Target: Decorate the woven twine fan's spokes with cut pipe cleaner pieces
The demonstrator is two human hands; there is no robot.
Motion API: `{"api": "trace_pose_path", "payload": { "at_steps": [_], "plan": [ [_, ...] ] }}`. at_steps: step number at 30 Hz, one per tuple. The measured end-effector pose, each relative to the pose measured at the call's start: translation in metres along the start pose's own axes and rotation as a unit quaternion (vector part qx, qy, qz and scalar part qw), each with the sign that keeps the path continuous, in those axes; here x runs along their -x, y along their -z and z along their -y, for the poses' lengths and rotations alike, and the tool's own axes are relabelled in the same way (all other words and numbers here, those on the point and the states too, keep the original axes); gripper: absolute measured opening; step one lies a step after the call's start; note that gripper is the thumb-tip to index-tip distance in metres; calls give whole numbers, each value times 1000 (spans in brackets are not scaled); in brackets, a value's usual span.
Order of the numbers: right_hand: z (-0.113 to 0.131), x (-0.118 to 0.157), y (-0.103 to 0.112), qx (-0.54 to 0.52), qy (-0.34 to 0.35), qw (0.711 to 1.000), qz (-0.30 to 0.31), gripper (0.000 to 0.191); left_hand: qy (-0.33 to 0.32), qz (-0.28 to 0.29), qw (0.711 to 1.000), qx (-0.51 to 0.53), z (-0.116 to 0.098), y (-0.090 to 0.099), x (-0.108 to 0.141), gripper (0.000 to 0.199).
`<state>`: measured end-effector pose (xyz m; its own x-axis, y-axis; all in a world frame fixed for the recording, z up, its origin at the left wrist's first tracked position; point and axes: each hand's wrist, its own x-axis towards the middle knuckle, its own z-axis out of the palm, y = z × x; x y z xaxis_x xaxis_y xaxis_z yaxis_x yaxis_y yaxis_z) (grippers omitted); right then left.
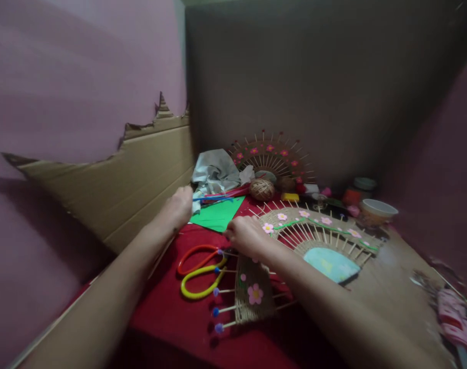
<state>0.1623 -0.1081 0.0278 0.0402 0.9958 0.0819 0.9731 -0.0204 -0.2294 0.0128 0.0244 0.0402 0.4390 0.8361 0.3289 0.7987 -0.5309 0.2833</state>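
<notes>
My left hand [179,207] is closed beside the pile of blue and red pipe cleaners [233,192], at the left edge of a green sheet [214,214]. Whatever its fingers hold is hidden. My right hand [247,236] is curled shut above the near twine-woven arc [255,307], whose stick ends carry blue and purple pompoms. What lies in these fingers cannot be made out. Just left of that arc, a pair of scissors [198,296] shows one red and one yellow handle loop. My right forearm covers part of the woven work.
Another twine-and-stick fan [325,221] with pink flowers lies behind my right arm. Farther back are a twine ball [261,189], a crumpled grey bag [217,169], a yellow block [290,197] and a white-rimmed bowl [378,209]. Torn cardboard [152,174] leans against the left wall.
</notes>
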Motion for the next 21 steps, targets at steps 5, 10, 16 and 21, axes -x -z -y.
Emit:
{"api": "trace_pose_path", "payload": {
  "at_steps": [5,10,16,21],
  "plan": [
    [-11,-1,-3,-50,14,999,13,25,41,-5,983,179,-33,-20,-26,20],
    [-36,-6,15,-82,-22,995,-47,30,44,109,914,387,-50,-52,-28,12],
    [-59,-16,30,-53,-56,997,-22,20,36,157,834,528,-51,-66,-18,9],
    [-56,-26,10,14,-83,996,15,17,34,163,817,552,-43,-72,-11,7]
  ]
}}
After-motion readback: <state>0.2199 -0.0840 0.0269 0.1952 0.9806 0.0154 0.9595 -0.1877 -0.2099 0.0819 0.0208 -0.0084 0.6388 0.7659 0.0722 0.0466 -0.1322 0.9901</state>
